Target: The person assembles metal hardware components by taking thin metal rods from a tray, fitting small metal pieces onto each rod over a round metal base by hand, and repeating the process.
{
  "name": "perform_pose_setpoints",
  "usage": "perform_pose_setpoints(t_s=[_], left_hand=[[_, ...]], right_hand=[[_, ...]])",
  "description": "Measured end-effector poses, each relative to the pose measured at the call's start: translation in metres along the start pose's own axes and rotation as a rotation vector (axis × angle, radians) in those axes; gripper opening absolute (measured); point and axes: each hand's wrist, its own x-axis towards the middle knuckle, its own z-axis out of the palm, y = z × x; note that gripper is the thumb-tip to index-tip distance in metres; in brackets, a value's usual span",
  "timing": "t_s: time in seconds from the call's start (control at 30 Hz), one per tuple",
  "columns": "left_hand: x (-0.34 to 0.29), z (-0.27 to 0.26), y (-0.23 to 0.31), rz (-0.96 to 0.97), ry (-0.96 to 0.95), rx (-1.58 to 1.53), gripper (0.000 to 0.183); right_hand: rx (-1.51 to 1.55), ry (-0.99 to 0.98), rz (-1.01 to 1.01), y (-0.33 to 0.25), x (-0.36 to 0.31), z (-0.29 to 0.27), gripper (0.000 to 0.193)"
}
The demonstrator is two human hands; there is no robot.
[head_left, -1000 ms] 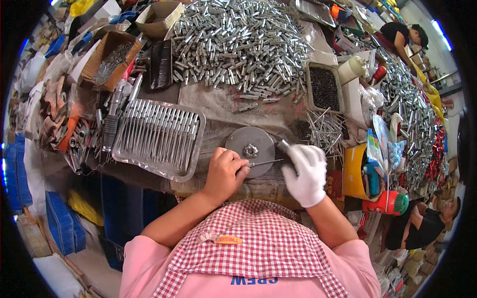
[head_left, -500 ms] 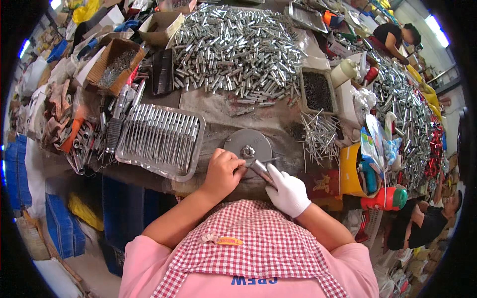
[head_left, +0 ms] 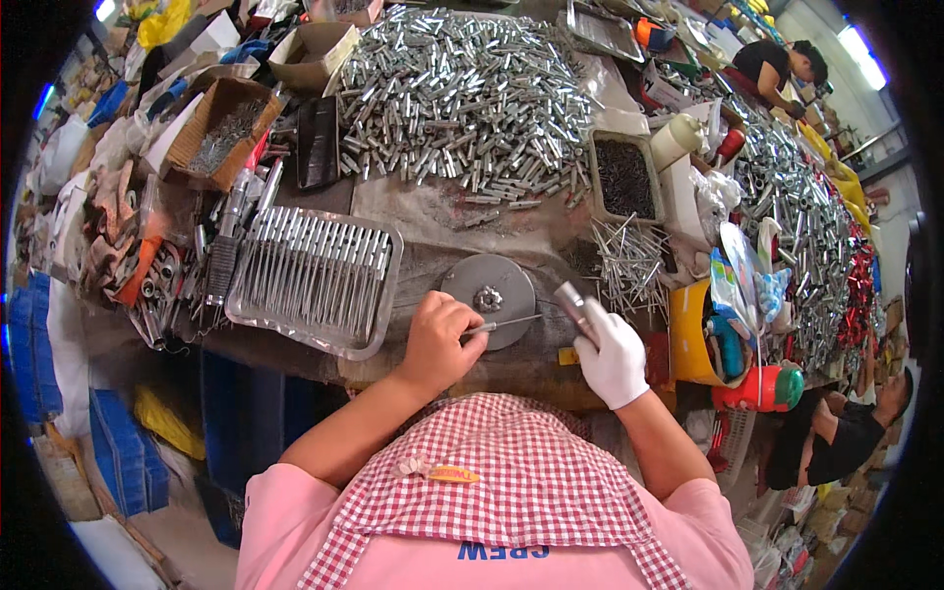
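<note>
My bare left hand (head_left: pixel 440 339) is closed, pinching a slim metal rod (head_left: pixel 511 322) by its thicker end. The thin end of the rod points right, over the near part of a round grey metal disc (head_left: pixel 489 270) with a raised hub at its centre. To the right of the disc, my right hand (head_left: pixel 612 359), in a white glove, is wrapped around a thick metal cylinder (head_left: pixel 573 307), tilted up and away from the rod. Left of my hands lies a clear plastic tray (head_left: pixel 369 339) with rows of similar rods fitted with silver sleeves.
A large heap of silver metal sleeves (head_left: pixel 462 98) covers the back of the bench. At right are a bin of dark small parts (head_left: pixel 626 177), loose thin rods (head_left: pixel 629 261) and a yellow container (head_left: pixel 691 334). A cardboard box (head_left: pixel 221 128) stands at left. Two people sit at far right.
My right hand has moved right and away from the rod, lifting the metal cylinder off it. The left hand keeps its pinch in nearly the same place.
</note>
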Motion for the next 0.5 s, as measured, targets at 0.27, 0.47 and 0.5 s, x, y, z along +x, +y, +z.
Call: perform_pose_setpoints(t_s=[0.27,0.47,0.5], left_hand=[[0.016,-0.022,0.033,-0.268,-0.091,-0.618,0.009],[0.017,-0.051,0.017,-0.3,0.063,-0.495,0.037],[0.019,-0.067,0.017,-0.254,0.121,-0.354,0.042]], right_hand=[[0.129,-0.096,-0.278,-0.046,0.025,0.019,0.02],[0.275,-0.077,-0.332,-0.05,0.069,0.004,0.023],[0.188,0.119,-0.28,-0.043,0.082,-0.005,0.026]])
